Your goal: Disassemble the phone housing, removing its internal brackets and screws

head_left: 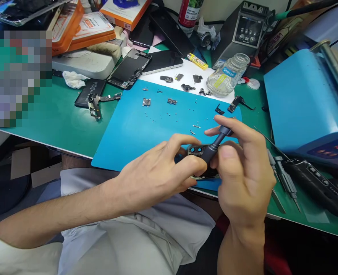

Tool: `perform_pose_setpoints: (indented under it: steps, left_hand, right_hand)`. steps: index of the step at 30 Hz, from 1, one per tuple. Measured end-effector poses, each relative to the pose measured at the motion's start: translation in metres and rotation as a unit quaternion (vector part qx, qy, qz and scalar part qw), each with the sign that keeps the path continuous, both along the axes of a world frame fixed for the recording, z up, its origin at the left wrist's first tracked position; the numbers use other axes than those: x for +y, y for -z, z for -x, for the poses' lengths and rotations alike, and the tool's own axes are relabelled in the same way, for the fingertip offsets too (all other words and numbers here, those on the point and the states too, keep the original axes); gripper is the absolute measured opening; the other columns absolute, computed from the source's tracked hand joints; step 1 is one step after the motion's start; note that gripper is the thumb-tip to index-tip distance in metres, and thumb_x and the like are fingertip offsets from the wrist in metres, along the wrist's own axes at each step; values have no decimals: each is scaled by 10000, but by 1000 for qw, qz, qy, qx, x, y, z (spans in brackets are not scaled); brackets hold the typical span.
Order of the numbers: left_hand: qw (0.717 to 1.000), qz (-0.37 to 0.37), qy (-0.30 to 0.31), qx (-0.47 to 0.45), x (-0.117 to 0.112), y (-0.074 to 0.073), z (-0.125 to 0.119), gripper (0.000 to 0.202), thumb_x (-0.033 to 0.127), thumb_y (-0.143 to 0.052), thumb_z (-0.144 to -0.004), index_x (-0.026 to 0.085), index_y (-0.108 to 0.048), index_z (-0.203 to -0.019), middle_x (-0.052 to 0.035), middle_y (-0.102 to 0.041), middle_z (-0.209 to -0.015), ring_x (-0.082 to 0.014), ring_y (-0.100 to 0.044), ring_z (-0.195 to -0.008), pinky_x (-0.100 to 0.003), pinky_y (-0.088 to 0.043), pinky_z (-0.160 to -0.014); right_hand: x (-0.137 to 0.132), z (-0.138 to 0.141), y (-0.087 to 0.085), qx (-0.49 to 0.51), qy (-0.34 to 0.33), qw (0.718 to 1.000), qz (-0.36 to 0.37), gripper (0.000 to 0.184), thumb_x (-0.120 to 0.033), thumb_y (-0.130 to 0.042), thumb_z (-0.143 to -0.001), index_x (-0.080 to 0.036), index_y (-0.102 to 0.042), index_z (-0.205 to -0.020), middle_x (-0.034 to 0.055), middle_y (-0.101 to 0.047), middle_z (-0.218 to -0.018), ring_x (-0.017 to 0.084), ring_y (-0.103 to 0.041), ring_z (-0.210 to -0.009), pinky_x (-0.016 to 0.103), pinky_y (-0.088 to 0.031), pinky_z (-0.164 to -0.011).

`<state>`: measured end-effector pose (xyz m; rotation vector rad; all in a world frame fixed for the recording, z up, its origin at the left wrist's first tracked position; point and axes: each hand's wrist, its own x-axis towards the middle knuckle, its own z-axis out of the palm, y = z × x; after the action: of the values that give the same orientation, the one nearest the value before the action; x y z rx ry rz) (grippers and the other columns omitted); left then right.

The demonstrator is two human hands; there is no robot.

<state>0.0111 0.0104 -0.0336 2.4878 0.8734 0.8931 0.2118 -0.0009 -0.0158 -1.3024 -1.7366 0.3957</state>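
Observation:
My right hand (245,168) grips a dark grey precision screwdriver (214,146), its index finger over the swivel cap and its thumb along the shaft. The screwdriver leans, with its tip hidden behind my left fingers. Those fingers of my left hand (157,172) are closed on the edge of an opened phone housing (196,149), whose two camera openings show blue. My left thumb or forefinger lies against the screwdriver's lower part. Just beyond, small metal brackets (172,101) and several tiny screws lie on the blue mat (128,126).
Behind the mat stand a glass jar (222,78), a yellow lighter (197,61) and phone screens (130,68). A flex cable (96,107) and battery (90,91) lie left. At right are a blue machine (300,103), another screwdriver (286,181) and a black handheld tool (317,183).

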Motion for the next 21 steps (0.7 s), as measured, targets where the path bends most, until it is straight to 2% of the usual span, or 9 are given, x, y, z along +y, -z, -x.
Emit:
perform_pose_setpoints:
  steps: [2, 4, 7, 9, 11, 13, 16, 21]
  left_hand:
    - [1000, -1, -8, 2, -1, 0, 0, 291, 185, -701, -1045, 244, -475, -1218, -166, -539, -1488, -277, -753, -1131, -448, -686, -876]
    - [1000, -6, -13, 1, -1, 0, -1, 257, 201, -686, -1061, 242, -476, -1203, -160, -564, -1457, -285, -731, -1202, -440, -669, -910]
    - [999, -20, -26, 13, -2, 0, -1, 241, 221, -687, -1073, 226, -485, -1205, -164, -594, -1453, -310, -655, -1357, -466, -604, -1031]
    - [999, -17, -40, 30, -3, -2, -2, 277, 255, -710, -1069, 212, -490, -1231, -164, -618, -1457, -323, -624, -1395, -490, -553, -1085]
    - [997, -9, -51, 55, -3, -5, -2, 331, 310, -736, -1062, 199, -493, -1258, -160, -653, -1438, -342, -612, -1407, -511, -519, -1097]
    - [994, -10, -55, 91, -5, -11, -2, 402, 386, -761, -1048, 192, -502, -1284, -158, -682, -1422, -369, -603, -1412, -532, -503, -1087]
    - [990, -7, -48, 133, -6, -18, -1, 503, 486, -783, -1012, 198, -527, -1336, -161, -666, -1486, -375, -600, -1414, -521, -501, -1080]
    - [989, -1, -45, 138, -7, -18, 0, 374, 444, -726, -1057, 208, -567, -1299, -130, -656, -1545, -331, -614, -1417, -479, -479, -1089]
  right_hand:
    - [0, 0, 2, 8, 12, 1000, -6, 425, -283, -667, -1067, -317, -653, -1490, 64, -707, -1335, 165, -695, -877, 346, -615, -717]
    - [0, 0, 3, 16, 23, 1000, -8, 456, -270, -738, -1029, -333, -665, -1475, 61, -702, -1325, 179, -717, -934, 329, -620, -699]
    - [-3, 2, 5, 84, 36, 996, 8, 413, -237, -721, -1038, -345, -692, -1436, 38, -717, -1190, 128, -671, -763, 276, -577, -564]
    - [-7, 4, 6, 161, 66, 985, -11, 373, -229, -703, -1048, -334, -706, -1406, 24, -704, -1088, 98, -610, -653, 236, -506, -448]
    - [-10, 6, 7, 216, 99, 970, -44, 351, -233, -708, -1044, -313, -710, -1385, 21, -692, -1037, 95, -589, -603, 231, -481, -396]
    - [-14, 7, 9, 234, 110, 964, -54, 345, -228, -719, -1034, -294, -713, -1372, 19, -696, -1015, 99, -590, -579, 243, -507, -398]
    - [-19, 7, 11, 225, 106, 968, -28, 359, -219, -723, -1031, -284, -709, -1384, 17, -703, -1019, 91, -599, -576, 238, -532, -425]
    - [-22, 5, 12, 217, 77, 973, -10, 365, -210, -709, -1043, -298, -700, -1397, 24, -705, -1079, 92, -645, -653, 220, -560, -467]
